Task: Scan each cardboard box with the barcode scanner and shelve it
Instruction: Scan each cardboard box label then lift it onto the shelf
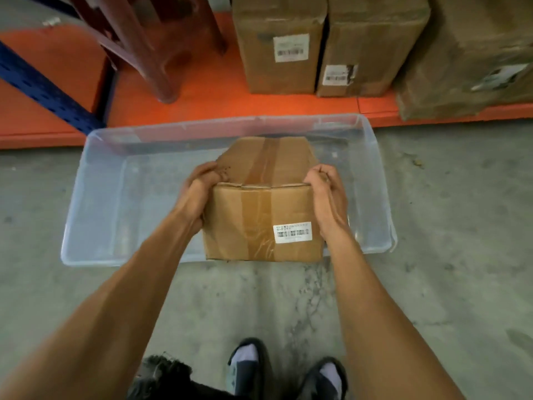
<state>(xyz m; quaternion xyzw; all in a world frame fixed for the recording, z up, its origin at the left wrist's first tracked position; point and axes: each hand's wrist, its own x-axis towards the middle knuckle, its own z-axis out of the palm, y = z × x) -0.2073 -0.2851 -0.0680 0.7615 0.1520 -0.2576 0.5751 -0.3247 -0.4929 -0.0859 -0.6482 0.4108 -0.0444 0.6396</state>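
**Taped box held over a clear tub**

The cardboard box (261, 215) sits between both hands, above the near rim of a clear plastic tub (95, 203) that has bare room on either side of it. The left hand (199, 189) and right hand (327, 194) grip its opposite sides, fingers curled over the top edge. Its brown card is creased, sealed with glossy tape, and carries a white barcode label (292, 232). The tub rests on rough grey concrete floor (447, 255). Beyond it runs an orange shelf (202, 90) bearing three more boxes (278, 44).
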